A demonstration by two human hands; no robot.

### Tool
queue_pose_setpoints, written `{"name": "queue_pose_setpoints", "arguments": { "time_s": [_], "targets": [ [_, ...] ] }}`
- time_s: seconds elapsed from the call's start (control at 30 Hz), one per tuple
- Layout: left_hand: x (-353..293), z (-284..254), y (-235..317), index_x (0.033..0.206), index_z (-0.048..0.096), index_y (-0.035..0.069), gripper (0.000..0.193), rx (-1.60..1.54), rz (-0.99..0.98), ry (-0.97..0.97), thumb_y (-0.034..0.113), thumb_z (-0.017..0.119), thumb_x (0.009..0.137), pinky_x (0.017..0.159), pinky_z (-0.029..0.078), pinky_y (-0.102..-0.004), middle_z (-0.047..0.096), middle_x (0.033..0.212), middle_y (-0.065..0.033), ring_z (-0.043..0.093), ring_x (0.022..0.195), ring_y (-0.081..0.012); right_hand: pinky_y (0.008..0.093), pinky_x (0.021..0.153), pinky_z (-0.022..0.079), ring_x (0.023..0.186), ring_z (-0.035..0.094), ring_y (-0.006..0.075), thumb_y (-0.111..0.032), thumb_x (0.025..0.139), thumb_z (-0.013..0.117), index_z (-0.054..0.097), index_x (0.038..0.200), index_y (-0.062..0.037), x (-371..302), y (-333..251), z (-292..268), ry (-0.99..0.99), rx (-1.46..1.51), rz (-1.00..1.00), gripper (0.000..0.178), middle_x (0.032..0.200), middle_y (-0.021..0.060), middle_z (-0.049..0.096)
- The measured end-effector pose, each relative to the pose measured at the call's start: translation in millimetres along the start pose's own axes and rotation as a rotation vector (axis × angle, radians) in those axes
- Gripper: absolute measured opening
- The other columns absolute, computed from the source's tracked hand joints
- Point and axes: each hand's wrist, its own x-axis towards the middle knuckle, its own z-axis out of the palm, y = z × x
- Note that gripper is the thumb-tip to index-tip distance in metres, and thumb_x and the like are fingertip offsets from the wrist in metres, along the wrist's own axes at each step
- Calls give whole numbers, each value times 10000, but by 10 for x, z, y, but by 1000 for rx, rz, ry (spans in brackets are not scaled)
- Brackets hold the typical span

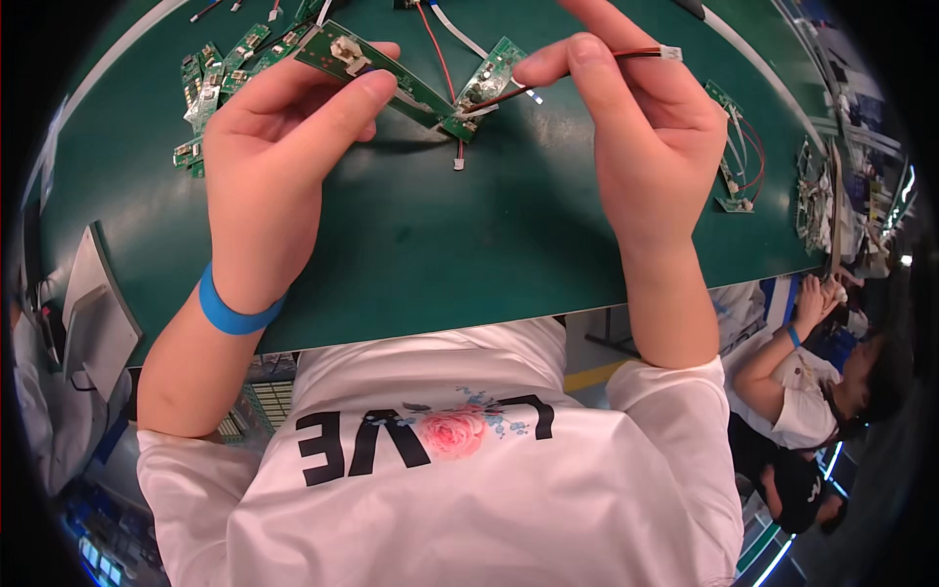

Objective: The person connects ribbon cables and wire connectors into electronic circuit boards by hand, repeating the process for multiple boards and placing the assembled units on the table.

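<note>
Your left grip [269, 147] clamps a green circuit board [423, 96]; your right grip [655, 147] pinches a red-black cable [636, 52], white connector [671, 54] just beyond it.

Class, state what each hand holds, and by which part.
Left hand: a green circuit board, gripped near mid-length. Right hand: a thin cable, gripped short of its white plug.

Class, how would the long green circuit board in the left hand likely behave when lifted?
The green circuit board is probably stiff, running straight beyond the left hand; likely light, being thin; and perhaps fragile around the raised pale connector.
</note>
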Motion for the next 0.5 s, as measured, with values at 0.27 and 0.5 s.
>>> {"name": "queue_pose_setpoints", "arguments": {
  "time_s": [0.27,0.5],
  "targets": [
    [-25,-50,9,1049,606,-54,225,136,249,-45,-25,613,826,700,436,-238,634,1026,-92,542,778,-101,202,547,356,590,440,70,-13,913,517,537,1176,96,139,-162,161,-117,-479,-213,285,669,35,442],
    [51,-224,23,1068,607,-49,232,44,274,122,-6,608,839,717,415,-219,629,1042,-85,527,767,-92,200,553,381,610,467,90,-85,936,507,537,1198,69,214,-199,171,-212,-473,-272,306,768,53,524]
  ]
}}
